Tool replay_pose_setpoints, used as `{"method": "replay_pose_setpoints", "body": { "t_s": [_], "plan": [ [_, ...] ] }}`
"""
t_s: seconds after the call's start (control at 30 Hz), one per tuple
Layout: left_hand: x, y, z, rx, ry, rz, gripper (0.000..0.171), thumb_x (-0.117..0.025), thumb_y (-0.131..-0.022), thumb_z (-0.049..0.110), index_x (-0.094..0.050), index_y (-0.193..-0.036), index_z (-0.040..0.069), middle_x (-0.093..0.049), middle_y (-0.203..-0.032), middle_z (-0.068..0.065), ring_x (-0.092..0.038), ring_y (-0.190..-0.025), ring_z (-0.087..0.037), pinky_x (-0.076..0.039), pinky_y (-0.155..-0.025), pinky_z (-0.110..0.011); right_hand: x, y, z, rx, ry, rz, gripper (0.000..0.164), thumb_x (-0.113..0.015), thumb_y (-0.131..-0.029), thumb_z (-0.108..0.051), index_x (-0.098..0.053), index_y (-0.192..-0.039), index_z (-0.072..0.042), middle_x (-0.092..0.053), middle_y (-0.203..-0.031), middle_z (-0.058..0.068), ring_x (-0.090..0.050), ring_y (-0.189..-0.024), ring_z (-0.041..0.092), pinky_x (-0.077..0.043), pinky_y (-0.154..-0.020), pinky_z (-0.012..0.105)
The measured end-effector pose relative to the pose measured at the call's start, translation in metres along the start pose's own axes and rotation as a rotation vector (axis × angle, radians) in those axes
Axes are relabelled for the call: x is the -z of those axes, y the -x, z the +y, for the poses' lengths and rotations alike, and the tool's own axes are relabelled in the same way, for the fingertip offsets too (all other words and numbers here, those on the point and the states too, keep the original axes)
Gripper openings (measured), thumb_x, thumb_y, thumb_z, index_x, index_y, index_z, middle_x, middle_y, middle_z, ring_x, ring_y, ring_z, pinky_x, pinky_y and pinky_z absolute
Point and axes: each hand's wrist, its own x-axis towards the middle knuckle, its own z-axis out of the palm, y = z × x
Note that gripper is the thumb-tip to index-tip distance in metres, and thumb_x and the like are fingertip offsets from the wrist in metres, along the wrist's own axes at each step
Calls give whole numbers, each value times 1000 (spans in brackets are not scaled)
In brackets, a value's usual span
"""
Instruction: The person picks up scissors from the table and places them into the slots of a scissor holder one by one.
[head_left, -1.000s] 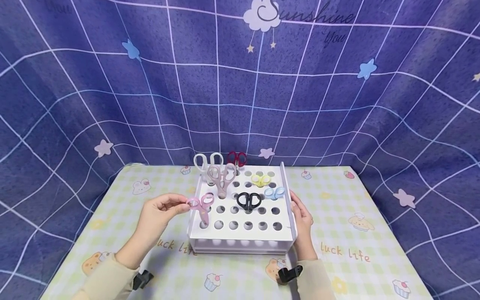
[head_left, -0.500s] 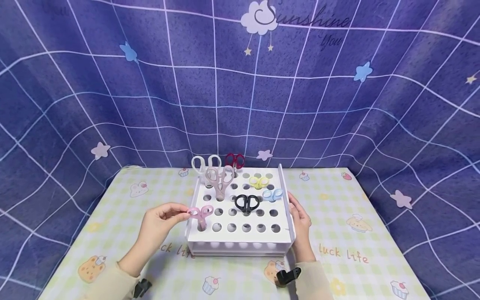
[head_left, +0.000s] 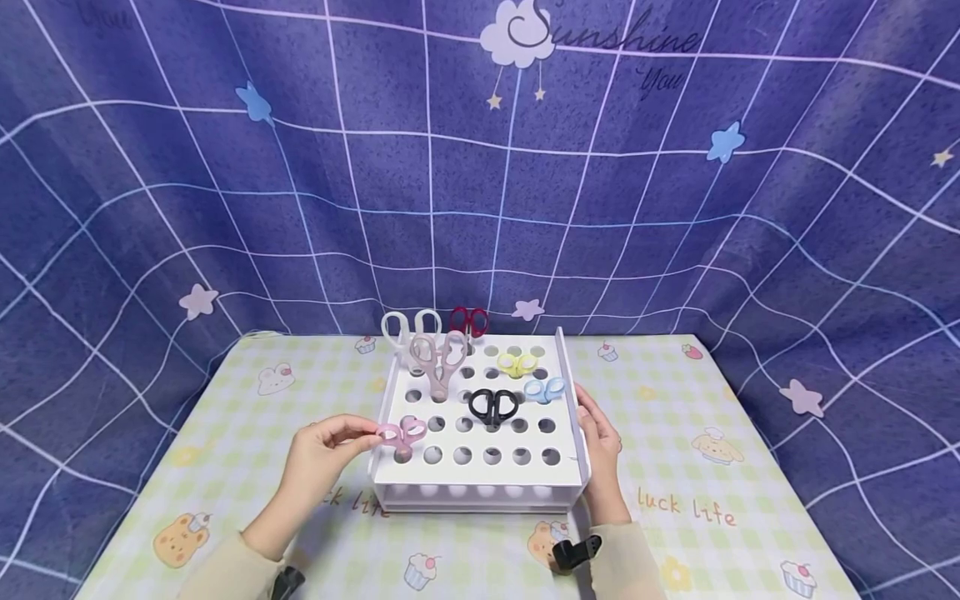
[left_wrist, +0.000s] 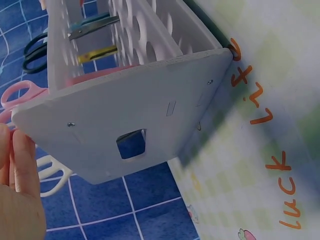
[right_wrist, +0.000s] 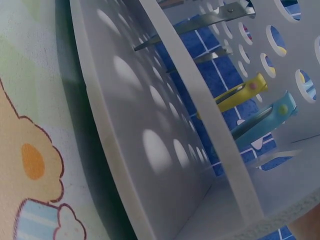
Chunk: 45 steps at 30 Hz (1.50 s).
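Note:
My left hand (head_left: 322, 454) pinches a handle loop of the pink scissors (head_left: 412, 431) between thumb and fingers. Those scissors stand with blades down in the front-left hole of a white perforated rack (head_left: 480, 472). In the left wrist view the pink handle (left_wrist: 32, 92) shows at the rack's edge, beside my fingertips (left_wrist: 24, 150). My right hand (head_left: 602, 437) rests against the rack's right side panel, fingers extended along it and partly hidden. Black scissors (head_left: 492, 408) stand in the middle; yellow scissors (head_left: 517, 364) and light blue scissors (head_left: 544, 390) stand towards the right.
White scissors (head_left: 397, 325), mauve scissors (head_left: 439, 379) and red scissors (head_left: 469, 321) stand at the rack's back left. Blades hang below the top plate in the right wrist view. A checked tablecloth (head_left: 262, 417) lies underneath, with a blue curtain (head_left: 480, 192) behind.
The pink scissors have gone down deeper into their front-left hole, and my left hand has lowered with them. My right hand stays at the rack's side. The head view has shifted slightly.

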Motion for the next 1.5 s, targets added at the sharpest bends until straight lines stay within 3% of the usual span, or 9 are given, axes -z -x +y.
{"method": "replay_pose_setpoints", "body": {
  "t_s": [0.27, 0.3, 0.4, 0.5, 0.8, 1.13, 1.23, 1.33, 1.5],
  "plan": [
    [-2, 0, -1, -23, -17, -18, 11, -80, -78, 17, -76, -87, 11, -76, -89, -3, -69, -81, 1, -59, -72, -21, 0, 0, 0, 7, -2, -2, 33, -50, -100, -18, -62, -131, -13, -58, -138, 1, -56, -119, 1, -49, -92, 13],
    [-2, 1, -1, -22, -22, -17, 11, -80, -78, 17, -76, -87, 12, -76, -89, -4, -70, -78, 1, -58, -81, -21, 0, 0, 0, 4, -3, -2, 33, -50, -100, -18, -62, -131, -13, -58, -138, 1, -56, -119, 1, -49, -92, 13],
    [-2, 2, -1, -12, -40, -18, 11, -80, -78, 19, -76, -86, 13, -76, -86, -6, -70, -70, 0, -26, -119, -43, -1, 1, -1, -3, -7, -1, 34, -51, -100, -19, -61, -132, -13, -58, -138, 0, -56, -119, 1, -49, -93, 13],
    [-2, 2, -1, 6, -36, -19, 12, -80, -77, 20, -76, -87, 14, -76, -83, -6, -70, -67, 0, 4, -115, -65, 0, 1, -1, -3, -14, -3, 34, -51, -101, -19, -61, -132, -12, -58, -138, -1, -56, -119, 0, -49, -94, 13],
    [-2, 2, -1, -10, -35, -29, 13, -81, -77, 20, -75, -86, 14, -76, -82, -3, -70, -60, -10, 8, -114, -67, -1, 2, -1, 18, -11, 7, 35, -50, -101, -20, -59, -133, -8, -60, -136, -3, -56, -118, -2, -48, -93, 12],
    [-1, 3, 5, 4, -69, -49, 16, -80, -78, 23, -75, -92, 17, -76, -89, -4, -70, -61, -10, 3, -113, -66, 1, 1, 0, 0, 15, 0, 34, -51, -101, -21, -61, -132, -13, -59, -137, -2, -55, -119, -1, -47, -94, 12],
    [-3, 3, 4, -49, -52, -57, 16, -79, -80, 17, -75, -95, 15, -76, -93, -5, -71, -68, -7, -22, -120, -43, 1, 0, 0, 4, 20, -5, 34, -51, -101, -22, -62, -132, -14, -58, -138, -1, -55, -120, 0, -47, -94, 12],
    [-5, 3, 5, -148, -35, -52, 16, -77, -80, 9, -76, -95, 13, -75, -93, -4, -71, -79, -4, -57, -80, -19, 1, 0, 0, 10, 12, -6, 34, -51, -101, -21, -62, -132, -14, -58, -138, 0, -55, -120, 0, -47, -95, 12],
    [-6, 0, 5, -217, -63, -23, 14, -78, -78, 5, -77, -90, 12, -75, -89, -3, -69, -84, -3, -59, -71, -17, 0, 0, 0, 5, -5, -7, 34, -51, -100, -20, -61, -132, -12, -59, -138, -2, -55, -120, -1, -48, -94, 13]
  ]
}}
